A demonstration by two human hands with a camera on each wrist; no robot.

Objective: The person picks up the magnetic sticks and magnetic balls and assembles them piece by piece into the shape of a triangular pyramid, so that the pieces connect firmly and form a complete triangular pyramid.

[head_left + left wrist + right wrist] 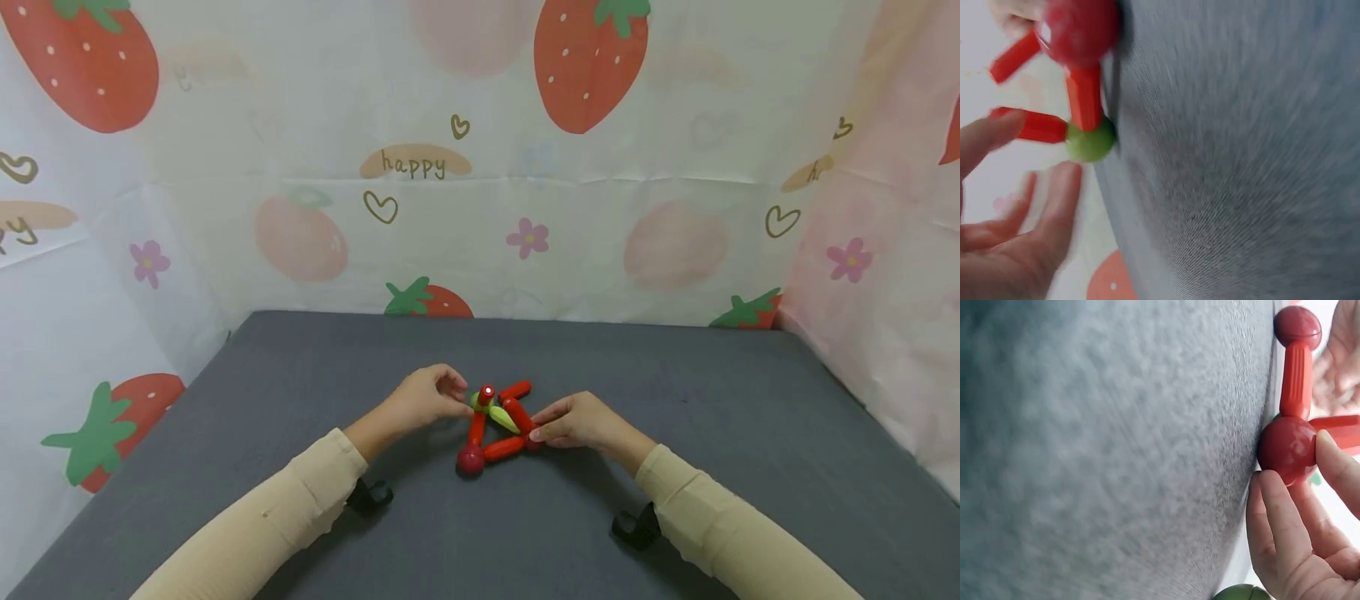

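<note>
Red rods and balls of a ball-and-stick building toy lie joined on the table. One red rod links the front red ball with the right-hand red ball. Another rod runs from the front ball to a green ball, on which a third red rod stands up. My right hand pinches the right-hand ball between thumb and fingers; a red rod rises from it. My left hand is beside the green ball, fingers spread, its thumb overlapping the standing rod's end in the left wrist view.
A yellow-green rod shows inside the frame of rods, and another red rod behind it. The grey table reaches back to a strawberry-printed curtain. Black wrist straps hang below both sleeves.
</note>
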